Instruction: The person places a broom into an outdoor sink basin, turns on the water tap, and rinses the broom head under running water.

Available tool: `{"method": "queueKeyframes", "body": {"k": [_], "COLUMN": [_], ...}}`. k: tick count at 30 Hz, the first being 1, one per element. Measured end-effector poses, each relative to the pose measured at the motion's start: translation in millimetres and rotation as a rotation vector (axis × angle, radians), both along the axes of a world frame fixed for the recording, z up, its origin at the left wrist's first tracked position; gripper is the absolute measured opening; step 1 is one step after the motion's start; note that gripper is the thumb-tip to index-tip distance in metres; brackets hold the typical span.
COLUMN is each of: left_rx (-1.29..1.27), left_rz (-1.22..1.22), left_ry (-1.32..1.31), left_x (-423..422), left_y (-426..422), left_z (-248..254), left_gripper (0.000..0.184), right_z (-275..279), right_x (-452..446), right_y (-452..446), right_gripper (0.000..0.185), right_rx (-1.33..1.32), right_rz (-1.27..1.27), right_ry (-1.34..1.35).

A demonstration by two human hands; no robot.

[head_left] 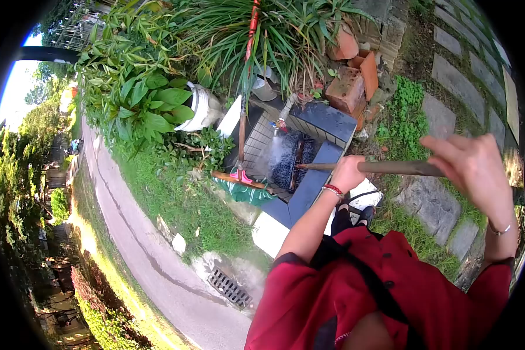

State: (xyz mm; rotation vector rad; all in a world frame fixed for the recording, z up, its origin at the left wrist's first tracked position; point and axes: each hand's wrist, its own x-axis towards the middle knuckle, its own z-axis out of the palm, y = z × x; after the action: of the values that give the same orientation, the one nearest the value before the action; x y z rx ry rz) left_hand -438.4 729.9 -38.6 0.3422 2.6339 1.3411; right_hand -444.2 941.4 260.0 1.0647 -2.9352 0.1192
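My left hand (349, 173), with a red bracelet at its wrist, is closed around the wooden handle (396, 167) of a broom. The broom's dark, bristly head (286, 160) lies in a tiled outdoor sink (332, 153). Water sprays onto the bristles from a tap (280, 124) on the sink's far side. At the handle's near end is my right hand (472, 166), loosely around it with some fingers lifted; its palm side is partly hidden.
A second long-handled tool (241, 137) with a pink bracket and green cloth (245, 192) leans at the sink's left. White bucket (201, 108), plants, bricks (347, 90) and stone slabs (429, 207) surround it. A drain grate (229, 287) lies by the paved road (140, 233).
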Motion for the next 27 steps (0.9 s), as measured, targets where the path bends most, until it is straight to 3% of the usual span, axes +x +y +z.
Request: {"method": "queueKeyframes", "body": {"k": [3, 4, 6, 9, 11, 15, 19, 23, 27], "left_rx": [-0.149, -0.188, -0.260, -0.321, -0.349, -0.545, -0.590, -0.700, -0.772], "left_rz": [0.031, -0.002, -0.035, -0.137, -0.355, -0.854, -1.166, -1.195, -1.179], "left_ry": [-0.040, -0.105, -0.218, -0.411, -0.392, -0.561, -0.650, -0.729, -0.687], "left_x": [-5, -4, -9, -6, 6, 41, 92, 94, 97], "left_y": [-43, -43, -31, 0, 22, 103, 125, 112, 87], "left_z": [-107, -120, -133, -139, -143, -115, -102, -95, -141], "left_gripper": [0.013, 0.012, 0.011, 0.013, 0.020, 0.025, 0.027, 0.028, 0.024], "right_z": [-12, -21, -53, -110, -134, -131, -174, -213, -245], "right_x": [-6, -1, 20, 55, 94, 195, 318, 337, 329], "right_y": [9, 20, 55, 121, 177, 266, 301, 279, 273], "right_gripper": [0.023, 0.023, 0.015, 0.010, 0.011, 0.015, 0.014, 0.016, 0.020], "right_rx": [0.121, 0.121, 0.479, 0.558, 0.483, 0.463, 0.273, 0.051, 0.048], "right_rz": [0.085, 0.057, -0.024, -0.062, -0.206, -0.523, -0.635, -0.678, -0.662], "right_ry": [-0.087, -0.094, 0.045, 0.032, -0.215, -0.644, -0.924, -1.077, -1.148]}}
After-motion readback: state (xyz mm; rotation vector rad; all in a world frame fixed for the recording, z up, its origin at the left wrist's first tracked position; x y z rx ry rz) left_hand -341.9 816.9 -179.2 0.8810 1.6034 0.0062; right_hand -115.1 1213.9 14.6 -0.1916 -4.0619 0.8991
